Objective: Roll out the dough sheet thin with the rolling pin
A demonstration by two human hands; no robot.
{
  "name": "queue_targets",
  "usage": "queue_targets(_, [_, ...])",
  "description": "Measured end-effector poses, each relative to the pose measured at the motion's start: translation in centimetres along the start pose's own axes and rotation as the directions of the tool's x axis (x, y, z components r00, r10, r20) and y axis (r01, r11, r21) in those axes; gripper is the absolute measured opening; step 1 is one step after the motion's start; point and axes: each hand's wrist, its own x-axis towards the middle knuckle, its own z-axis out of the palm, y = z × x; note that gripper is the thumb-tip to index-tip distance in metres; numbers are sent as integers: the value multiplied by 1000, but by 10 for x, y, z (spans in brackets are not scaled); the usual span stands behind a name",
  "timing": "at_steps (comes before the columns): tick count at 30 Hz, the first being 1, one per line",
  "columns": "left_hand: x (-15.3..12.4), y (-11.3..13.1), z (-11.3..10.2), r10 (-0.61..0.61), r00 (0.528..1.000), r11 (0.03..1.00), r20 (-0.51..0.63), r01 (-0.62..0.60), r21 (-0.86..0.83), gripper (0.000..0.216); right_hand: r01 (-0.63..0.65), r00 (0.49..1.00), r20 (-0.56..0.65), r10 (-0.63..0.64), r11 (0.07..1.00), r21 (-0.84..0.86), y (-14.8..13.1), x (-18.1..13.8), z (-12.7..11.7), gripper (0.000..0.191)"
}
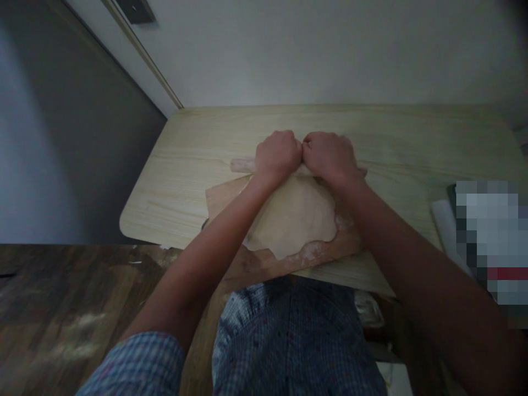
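A wooden rolling pin [242, 165] lies crosswise at the far edge of a flattened sheet of dough [295, 217]. My left hand [279, 157] is closed around the pin left of its middle. Beside it, nearly touching, my right hand [330, 155] is wrapped round the pin too, and only the pin's two ends stick out past my fists. Under the dough is a wooden board [243, 267], set at a slant near the table's front edge, with flour dusted on its near side. My forearms cover parts of the board and the dough's edges.
The pale wood-grain table [185, 143] stands against a white wall [322, 49]. At the right, a white item [447, 225] lies by a blurred-out object [489, 242]. Below the table's right front are a clear container [368, 309] and a white box [395, 378].
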Motion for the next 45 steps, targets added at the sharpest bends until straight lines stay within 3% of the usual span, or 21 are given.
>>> queue_targets(7, [-17, 1, -1, 43, 996, 998, -75, -40, 39, 39, 86, 983, -159, -89, 996, -22, 0, -15, 6, 43])
queue_targets(11, [-47, 0, -4, 128, 989, 990, -76, -122, 75, 42, 130, 977, -172, -130, 991, -10, -3, -44, 4, 43])
queue_targets(17, [-102, -8, -7, 280, 941, 960, -190, -268, 86, 37, 199, 957, -206, -204, 979, -46, -10, -102, 0, 42])
queue_targets(22, [-142, -10, -17, 325, 933, 946, -153, -319, 63, 29, 283, 932, -220, -287, 958, -48, -9, -145, -2, 38])
queue_targets(26, [-158, -10, -21, 331, 932, 943, -150, -331, 30, 34, 325, 920, -227, -320, 946, -14, -6, -161, -5, 38])
queue_targets(34, [-130, -12, -13, 343, 931, 939, -125, -338, 63, 40, 316, 929, -204, -309, 949, 2, -3, -138, -4, 41])
queue_targets(45, [-47, -1, -6, 179, 983, 982, -47, -176, 70, 39, 148, 984, -105, -145, 989, 17, -4, -54, -2, 45])
